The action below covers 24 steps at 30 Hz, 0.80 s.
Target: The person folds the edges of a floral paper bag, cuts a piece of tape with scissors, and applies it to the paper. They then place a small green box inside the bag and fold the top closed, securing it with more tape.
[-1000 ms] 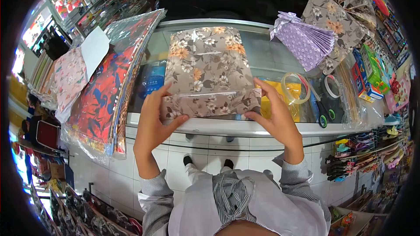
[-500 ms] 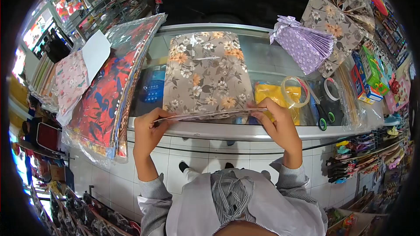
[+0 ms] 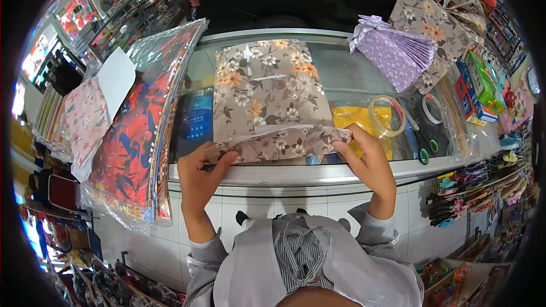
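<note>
Floral wrapping paper, greyish brown with white and orange flowers, lies around a flat rectangular shape on the glass counter. Its near edge is raised as a strip, pale inside. My left hand pinches the strip's left end between thumb and fingers. At the right end, my right hand grips the same strip, thumb in front. Just beyond my right hand are a roll of clear tape and scissors with black and green handles. A yellow packet shows under the tape.
Plastic-sleeved wrapping sheets cover the counter's left side. On the right are a purple pleated paper package, a floral package with a fan, a narrower tape roll and small boxes. The metal counter edge runs before me.
The near paper edge, seen almost edge-on before, is now tilted up so its patterned face shows as a wider strip. Both hands have turned with it and keep their hold.
</note>
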Motion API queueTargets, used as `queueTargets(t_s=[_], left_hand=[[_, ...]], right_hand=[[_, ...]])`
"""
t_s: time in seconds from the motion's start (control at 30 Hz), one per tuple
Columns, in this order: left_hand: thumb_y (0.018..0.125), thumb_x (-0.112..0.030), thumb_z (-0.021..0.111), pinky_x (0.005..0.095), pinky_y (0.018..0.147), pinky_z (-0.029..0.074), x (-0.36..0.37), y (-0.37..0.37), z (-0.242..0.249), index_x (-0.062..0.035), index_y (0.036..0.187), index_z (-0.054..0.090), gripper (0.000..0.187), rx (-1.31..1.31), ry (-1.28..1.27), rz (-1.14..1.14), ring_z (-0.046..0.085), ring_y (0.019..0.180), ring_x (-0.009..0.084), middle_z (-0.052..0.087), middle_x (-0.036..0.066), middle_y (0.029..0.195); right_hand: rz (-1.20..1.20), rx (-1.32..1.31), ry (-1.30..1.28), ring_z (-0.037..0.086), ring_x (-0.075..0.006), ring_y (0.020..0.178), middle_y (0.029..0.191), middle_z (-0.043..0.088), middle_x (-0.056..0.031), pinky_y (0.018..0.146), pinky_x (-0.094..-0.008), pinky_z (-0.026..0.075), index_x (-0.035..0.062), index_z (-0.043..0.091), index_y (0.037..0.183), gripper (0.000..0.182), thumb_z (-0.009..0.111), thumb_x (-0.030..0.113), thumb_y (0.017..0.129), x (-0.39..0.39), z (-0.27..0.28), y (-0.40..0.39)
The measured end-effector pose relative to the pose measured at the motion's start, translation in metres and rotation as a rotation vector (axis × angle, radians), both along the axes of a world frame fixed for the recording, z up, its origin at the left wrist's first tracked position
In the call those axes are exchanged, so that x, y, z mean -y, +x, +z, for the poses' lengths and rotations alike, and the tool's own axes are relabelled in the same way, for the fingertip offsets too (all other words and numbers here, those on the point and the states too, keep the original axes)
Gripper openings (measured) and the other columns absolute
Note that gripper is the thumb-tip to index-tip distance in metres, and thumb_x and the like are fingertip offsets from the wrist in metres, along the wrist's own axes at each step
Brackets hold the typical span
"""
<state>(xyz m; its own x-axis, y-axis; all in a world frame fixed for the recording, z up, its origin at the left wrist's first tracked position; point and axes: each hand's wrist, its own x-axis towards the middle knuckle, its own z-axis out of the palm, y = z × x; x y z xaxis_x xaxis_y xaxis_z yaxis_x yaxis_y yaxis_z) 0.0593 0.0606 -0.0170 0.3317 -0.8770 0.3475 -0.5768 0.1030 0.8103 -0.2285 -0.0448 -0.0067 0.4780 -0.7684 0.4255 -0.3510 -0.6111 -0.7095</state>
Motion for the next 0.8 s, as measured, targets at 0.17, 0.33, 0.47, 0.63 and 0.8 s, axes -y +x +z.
queueTargets(t_s=[0.17, 0.33, 0.47, 0.63, 0.8], left_hand=[[0.078, -0.009, 0.076, 0.0259, 0.055, 0.040, 0.011, -0.013, -0.003, 0.0012, 0.082, 0.059, 0.020, 0.207, -0.168, 0.110, 0.049, 0.061, 0.0124, 0.055, 0.006, 0.069], [0.076, -0.007, 0.076, 0.0263, 0.059, 0.043, 0.008, -0.014, 0.000, -0.0007, 0.090, 0.059, 0.024, 0.214, -0.105, 0.069, 0.052, 0.064, 0.0174, 0.057, 0.007, 0.080], [0.074, -0.005, 0.076, 0.0293, 0.071, 0.047, 0.004, -0.025, 0.012, -0.0034, 0.103, 0.062, 0.032, 0.000, -0.056, 0.115, 0.058, 0.078, 0.0227, 0.060, 0.008, 0.094], [0.077, -0.006, 0.072, 0.0421, 0.099, 0.037, 0.002, -0.024, 0.007, -0.0079, 0.119, 0.058, 0.045, 0.576, -0.239, 0.160, 0.049, 0.115, 0.0291, 0.051, 0.013, 0.127], [0.087, -0.023, 0.062, 0.0487, 0.113, 0.023, -0.015, -0.046, 0.002, -0.0069, 0.137, 0.045, 0.055, 0.930, 0.075, -0.167, 0.031, 0.137, 0.0373, 0.036, 0.019, 0.147]], right_hand=[[-0.091, -0.022, -0.015, 0.049, -0.0236, 0.066, 0.072, 0.050, -0.0095, 0.063, -0.0341, 0.040, 0.0013, 0.052, 0.092, 0.017, 0.065, 0.010, 0.086, -0.004, -0.003, 0.012], [-0.153, -0.039, -0.065, 0.050, -0.0204, 0.073, 0.079, 0.050, -0.0094, 0.069, -0.0304, 0.041, 0.0002, 0.055, 0.096, 0.020, 0.068, 0.006, 0.083, -0.009, -0.009, 0.019], [-0.231, -0.058, -0.114, 0.054, -0.0249, 0.092, 0.095, 0.056, -0.0111, 0.084, -0.0353, 0.042, 0.0034, 0.058, 0.109, 0.028, 0.068, 0.006, 0.082, -0.015, -0.003, 0.022], [-0.051, -0.341, -0.413, 0.042, -0.0265, 0.130, 0.127, 0.057, -0.0077, 0.108, -0.0504, 0.026, 0.0083, 0.057, 0.124, 0.041, 0.065, 0.022, 0.086, -0.028, -0.007, 0.034], [0.066, -0.602, -0.352, 0.031, -0.0300, 0.139, 0.148, 0.039, -0.0079, 0.106, -0.0691, 0.014, 0.0178, 0.048, 0.138, 0.061, 0.060, 0.046, 0.086, -0.050, -0.003, 0.043]])
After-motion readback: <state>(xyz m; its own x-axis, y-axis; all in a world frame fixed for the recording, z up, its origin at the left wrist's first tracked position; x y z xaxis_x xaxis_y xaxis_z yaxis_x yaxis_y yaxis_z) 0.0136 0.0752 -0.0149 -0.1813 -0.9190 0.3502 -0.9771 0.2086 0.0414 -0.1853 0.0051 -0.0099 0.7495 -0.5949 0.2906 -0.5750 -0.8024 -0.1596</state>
